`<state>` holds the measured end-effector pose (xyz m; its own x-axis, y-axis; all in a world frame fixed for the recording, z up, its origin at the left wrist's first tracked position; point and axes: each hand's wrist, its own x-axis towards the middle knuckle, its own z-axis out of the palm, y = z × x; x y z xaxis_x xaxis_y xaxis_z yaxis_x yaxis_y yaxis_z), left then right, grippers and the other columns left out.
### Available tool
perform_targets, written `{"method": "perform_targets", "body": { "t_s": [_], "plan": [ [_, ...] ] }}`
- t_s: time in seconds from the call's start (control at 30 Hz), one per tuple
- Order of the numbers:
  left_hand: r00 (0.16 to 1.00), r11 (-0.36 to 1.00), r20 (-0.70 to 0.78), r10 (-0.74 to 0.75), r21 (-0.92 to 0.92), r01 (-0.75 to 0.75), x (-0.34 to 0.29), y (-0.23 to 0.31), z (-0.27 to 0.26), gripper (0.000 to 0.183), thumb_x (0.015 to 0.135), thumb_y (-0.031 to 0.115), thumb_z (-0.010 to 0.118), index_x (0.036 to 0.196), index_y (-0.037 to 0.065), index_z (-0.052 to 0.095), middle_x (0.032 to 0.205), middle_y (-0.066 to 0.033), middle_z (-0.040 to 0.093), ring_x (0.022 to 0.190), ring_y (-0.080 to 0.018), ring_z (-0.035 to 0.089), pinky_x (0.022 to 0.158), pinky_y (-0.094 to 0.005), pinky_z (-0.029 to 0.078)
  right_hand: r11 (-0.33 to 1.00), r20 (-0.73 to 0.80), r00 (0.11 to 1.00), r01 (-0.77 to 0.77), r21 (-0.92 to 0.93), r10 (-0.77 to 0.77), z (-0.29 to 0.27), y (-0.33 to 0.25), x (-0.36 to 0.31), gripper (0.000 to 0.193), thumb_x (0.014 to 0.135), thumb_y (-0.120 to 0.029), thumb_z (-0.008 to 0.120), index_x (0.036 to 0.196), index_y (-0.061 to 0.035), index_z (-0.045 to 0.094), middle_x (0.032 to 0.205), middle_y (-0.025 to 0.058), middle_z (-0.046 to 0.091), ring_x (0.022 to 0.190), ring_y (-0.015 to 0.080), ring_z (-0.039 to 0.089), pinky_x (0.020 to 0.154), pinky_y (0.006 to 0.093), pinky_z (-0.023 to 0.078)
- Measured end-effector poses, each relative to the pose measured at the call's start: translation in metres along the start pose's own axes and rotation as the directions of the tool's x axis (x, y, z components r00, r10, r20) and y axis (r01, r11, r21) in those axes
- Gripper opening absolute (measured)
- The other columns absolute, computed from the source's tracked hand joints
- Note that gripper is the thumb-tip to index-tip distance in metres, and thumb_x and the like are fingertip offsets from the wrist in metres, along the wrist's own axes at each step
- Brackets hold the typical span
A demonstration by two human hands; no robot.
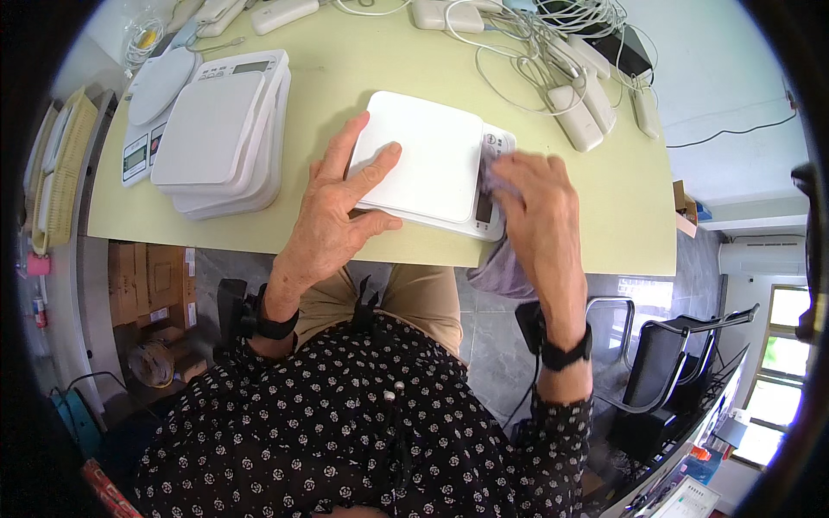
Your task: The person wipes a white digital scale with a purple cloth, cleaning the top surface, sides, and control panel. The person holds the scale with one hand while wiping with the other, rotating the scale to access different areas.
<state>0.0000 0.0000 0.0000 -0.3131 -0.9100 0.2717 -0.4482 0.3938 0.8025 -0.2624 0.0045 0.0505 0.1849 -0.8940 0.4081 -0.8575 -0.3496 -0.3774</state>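
1. Head view: a white scale [419, 160] lies on the pale-green table [626, 207] between a worker's hands, long axis running left to right, its right end angled slightly nearer the body. Both hands are equally close.
2. Head view: the left hand [328, 207] spreads loosely over the scale's left end; the right hand [544, 203] bunches a purple cloth [503, 272] against the display end.

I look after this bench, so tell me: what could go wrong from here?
The white scale lies near the table edge and could shift if the left hand eased off. The purple cloth in the right hand hangs past that edge and might snag.
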Motion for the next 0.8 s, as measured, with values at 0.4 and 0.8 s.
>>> {"method": "perform_targets", "body": {
  "t_s": [0.4,0.8],
  "plan": [
    [1.0,0.998,-0.011,0.012,0.066,-0.012,0.0,0.004,0.001,0.087,0.067,0.002,0.089,0.148,0.02,0.063,0.17,-0.015,0.031,0.152,-0.0363,0.036,0.124,-0.0451,0.033,0.994,-0.098,0.995,-0.003,0.11,0.014,0.006,-0.021,-0.002,0.026,0.08,0.001,0.075,0.105,-0.0045,0.076,0.107,0.0137,0.069,0.1,0.0345,0.064,0.085,0.0416,0.056],
    [0.999,0.998,-0.033,0.016,0.068,-0.014,-0.003,0.004,0.001,0.085,0.067,0.006,0.09,0.147,0.018,0.064,0.169,-0.0155,0.033,0.148,-0.036,0.04,0.121,-0.0452,0.034,0.994,0.052,0.995,0.083,0.076,-0.087,-0.006,-0.032,-0.001,0.021,0.082,0.007,0.067,0.1,-0.0019,0.074,0.111,0.0081,0.074,0.087,0.0323,0.058,0.076,0.0404,0.054]
  ]
}}
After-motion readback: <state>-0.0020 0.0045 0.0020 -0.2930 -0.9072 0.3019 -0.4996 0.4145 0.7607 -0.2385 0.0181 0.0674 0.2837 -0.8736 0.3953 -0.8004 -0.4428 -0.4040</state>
